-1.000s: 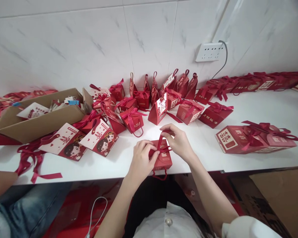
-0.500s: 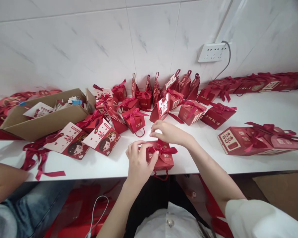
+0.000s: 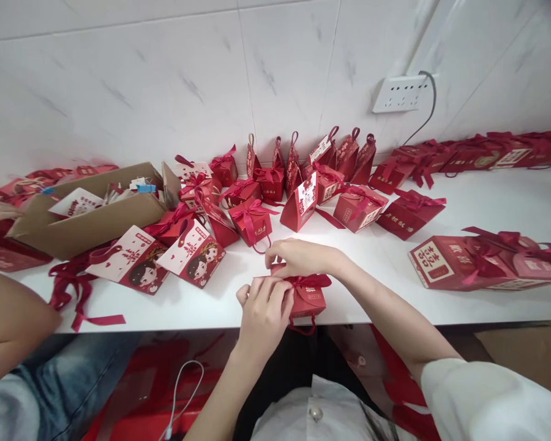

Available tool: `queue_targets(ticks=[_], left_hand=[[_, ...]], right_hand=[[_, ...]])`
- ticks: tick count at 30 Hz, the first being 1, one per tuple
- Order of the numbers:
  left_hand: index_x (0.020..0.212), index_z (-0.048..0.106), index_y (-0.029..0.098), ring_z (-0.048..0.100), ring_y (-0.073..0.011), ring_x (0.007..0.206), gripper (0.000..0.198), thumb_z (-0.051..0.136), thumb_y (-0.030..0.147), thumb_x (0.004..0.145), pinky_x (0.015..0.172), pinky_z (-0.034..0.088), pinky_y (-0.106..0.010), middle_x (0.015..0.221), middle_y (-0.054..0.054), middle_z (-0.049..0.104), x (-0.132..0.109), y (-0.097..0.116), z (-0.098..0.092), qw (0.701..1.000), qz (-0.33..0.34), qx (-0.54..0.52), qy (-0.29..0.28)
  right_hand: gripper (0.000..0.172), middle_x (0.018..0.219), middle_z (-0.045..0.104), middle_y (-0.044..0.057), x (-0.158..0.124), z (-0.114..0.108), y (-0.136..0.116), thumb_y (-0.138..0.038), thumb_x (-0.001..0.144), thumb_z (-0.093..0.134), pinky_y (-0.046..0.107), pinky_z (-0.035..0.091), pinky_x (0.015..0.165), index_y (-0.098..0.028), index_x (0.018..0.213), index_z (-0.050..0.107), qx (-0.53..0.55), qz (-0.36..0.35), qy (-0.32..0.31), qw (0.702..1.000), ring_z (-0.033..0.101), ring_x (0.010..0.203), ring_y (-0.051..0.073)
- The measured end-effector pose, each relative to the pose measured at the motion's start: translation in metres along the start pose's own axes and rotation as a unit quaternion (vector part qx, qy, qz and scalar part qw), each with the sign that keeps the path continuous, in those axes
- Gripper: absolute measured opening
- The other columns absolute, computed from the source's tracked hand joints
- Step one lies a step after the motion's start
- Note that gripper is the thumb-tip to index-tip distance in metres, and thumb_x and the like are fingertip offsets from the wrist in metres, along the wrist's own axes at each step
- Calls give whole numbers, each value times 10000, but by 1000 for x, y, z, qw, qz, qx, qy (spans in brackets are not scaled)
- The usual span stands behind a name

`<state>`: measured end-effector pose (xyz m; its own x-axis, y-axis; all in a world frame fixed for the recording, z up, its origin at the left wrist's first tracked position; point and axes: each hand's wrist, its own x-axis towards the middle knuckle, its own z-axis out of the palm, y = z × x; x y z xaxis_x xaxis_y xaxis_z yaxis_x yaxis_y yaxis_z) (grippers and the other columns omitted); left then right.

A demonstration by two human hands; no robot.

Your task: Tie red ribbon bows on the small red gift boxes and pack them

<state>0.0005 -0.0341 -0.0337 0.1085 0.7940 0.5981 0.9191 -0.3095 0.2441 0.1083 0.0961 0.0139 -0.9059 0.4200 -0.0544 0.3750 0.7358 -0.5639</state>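
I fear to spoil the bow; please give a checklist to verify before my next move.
1. The box is held by the left hand: ok.
2. The right hand rests on its top: ok.
3. The bow is tight: cannot tell.
4. The box is fully on the table: not ok, at the front edge, its loop hangs over.
5. The co-worker's arm is apart: ok.

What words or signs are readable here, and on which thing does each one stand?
"囍" in red, on the left card.
"囍" in red, on the card beside it.
"囍" on the white label of the big box.
Print on the small box and the other boxes: too small to read.
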Motion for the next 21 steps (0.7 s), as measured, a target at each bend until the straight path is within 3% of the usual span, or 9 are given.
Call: queue_targets(ticks=[7,12,19,21], left_hand=[[955,611,177,552,-173,764,149,477,169,891,736,289,-335,845,-38,670,-1,-3,7,998,-16,-43,-43],[947,612,192,542,-169,761,146,482,178,882,735,302,-326,802,-21,634,0,-5,9,992,-52,-88,-70],[968,615,202,527,-160,758,171,479,172,870,752,318,-332,787,-7,616,5,-4,6,984,-78,-124,-105],[977,607,208,524,-154,735,167,480,188,871,760,332,-335,749,2,592,5,-6,4,979,-90,-147,-113]], right_hand=[[148,837,640,58,2,7,1,-88,777,513,255,419,644,-154,753,643,-5,-21,9,1000,553,696,148],[148,773,647,39,0,10,3,-122,835,466,246,393,604,-158,776,597,24,27,39,999,546,657,138],[101,799,655,26,2,12,8,-156,858,480,257,416,649,-175,806,564,79,66,123,987,583,698,142],[75,877,662,38,-7,11,7,-205,870,492,273,435,698,-185,858,563,117,79,192,971,606,779,158]])
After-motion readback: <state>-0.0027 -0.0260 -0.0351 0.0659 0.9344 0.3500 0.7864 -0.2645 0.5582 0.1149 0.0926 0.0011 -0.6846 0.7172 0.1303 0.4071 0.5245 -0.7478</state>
